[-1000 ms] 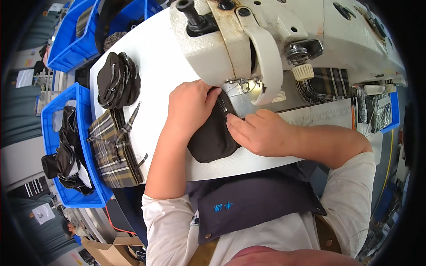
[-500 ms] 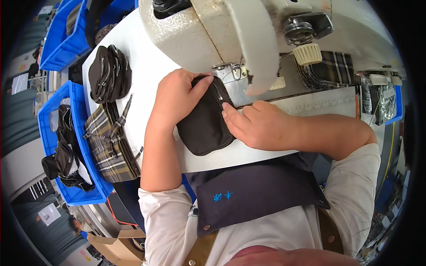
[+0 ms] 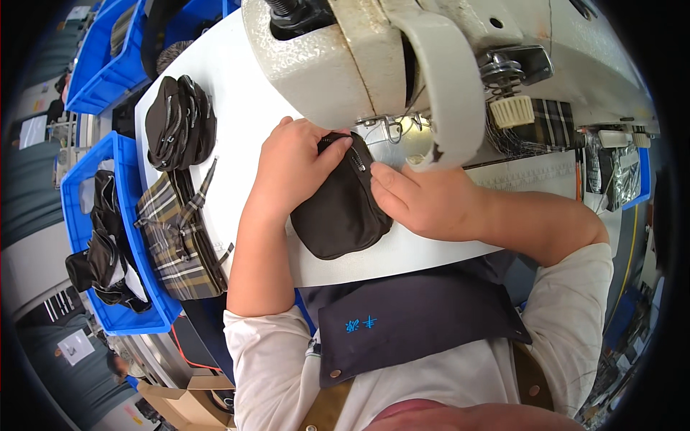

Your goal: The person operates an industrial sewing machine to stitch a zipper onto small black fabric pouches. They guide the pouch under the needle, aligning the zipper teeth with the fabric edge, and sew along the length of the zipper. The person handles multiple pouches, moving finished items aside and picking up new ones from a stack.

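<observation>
A dark brown zippered pouch (image 3: 338, 215) lies on the white sewing table just in front of the needle area of a cream sewing machine (image 3: 316, 68). My left hand (image 3: 298, 161) is closed on the pouch's upper left edge, thumb on top near the zipper. My right hand (image 3: 424, 200) pinches the pouch's right edge beside the lower end of the metal zipper (image 3: 356, 159). The pouch's top end sits close to the presser foot, partly covered by my left fingers. I cannot tell whether the foot touches it.
Several finished-looking brown pouches (image 3: 180, 122) are piled at the back left. Plaid fabric pieces (image 3: 180, 237) hang over the table's left edge beside a blue bin (image 3: 122, 316) of dark pouches. More plaid cloth (image 3: 539, 122) lies behind the machine's right side, near plastic-wrapped items (image 3: 619, 172).
Both hands and the pouch appear slightly lower and to the right, and the machine has also shifted right in view. The grip on the pouch stays much the same.
</observation>
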`<state>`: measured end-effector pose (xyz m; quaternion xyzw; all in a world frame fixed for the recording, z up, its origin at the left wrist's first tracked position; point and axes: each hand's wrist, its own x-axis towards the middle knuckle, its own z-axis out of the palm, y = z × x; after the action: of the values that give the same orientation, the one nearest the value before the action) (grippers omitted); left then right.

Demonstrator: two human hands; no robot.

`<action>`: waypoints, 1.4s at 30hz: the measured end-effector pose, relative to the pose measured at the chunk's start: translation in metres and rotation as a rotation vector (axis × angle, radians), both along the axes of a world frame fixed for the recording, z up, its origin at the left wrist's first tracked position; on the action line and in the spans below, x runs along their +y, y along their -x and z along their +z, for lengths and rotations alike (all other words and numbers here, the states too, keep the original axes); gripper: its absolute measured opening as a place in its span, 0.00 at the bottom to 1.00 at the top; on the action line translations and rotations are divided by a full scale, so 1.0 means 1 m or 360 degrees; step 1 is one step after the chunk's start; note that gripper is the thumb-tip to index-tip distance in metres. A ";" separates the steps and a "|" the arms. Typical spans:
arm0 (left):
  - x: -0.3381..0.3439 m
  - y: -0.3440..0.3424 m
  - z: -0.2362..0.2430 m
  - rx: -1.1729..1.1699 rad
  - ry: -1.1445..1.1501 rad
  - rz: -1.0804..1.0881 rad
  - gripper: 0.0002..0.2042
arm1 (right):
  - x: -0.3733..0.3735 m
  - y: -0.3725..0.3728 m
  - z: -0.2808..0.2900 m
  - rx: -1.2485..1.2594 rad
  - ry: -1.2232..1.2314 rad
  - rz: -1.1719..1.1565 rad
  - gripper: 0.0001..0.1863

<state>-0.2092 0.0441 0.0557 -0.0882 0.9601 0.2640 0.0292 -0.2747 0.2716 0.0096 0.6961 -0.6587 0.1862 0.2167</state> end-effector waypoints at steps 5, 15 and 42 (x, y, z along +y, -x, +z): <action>0.004 -0.001 -0.004 0.0070 0.0051 -0.0002 0.08 | 0.003 -0.005 -0.002 0.0025 -0.0032 0.0063 0.13; 0.003 -0.001 -0.012 0.0213 0.0085 -0.0026 0.07 | 0.004 -0.008 -0.001 0.0070 -0.0118 0.0066 0.12; 0.000 0.001 -0.024 0.0470 0.0344 -0.0081 0.12 | 0.010 -0.010 0.002 0.0048 -0.0043 0.0087 0.14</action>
<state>-0.2098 0.0442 0.0322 -0.0267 0.9786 0.1684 -0.1152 -0.2646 0.2818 0.0121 0.7193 -0.6386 0.1728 0.2120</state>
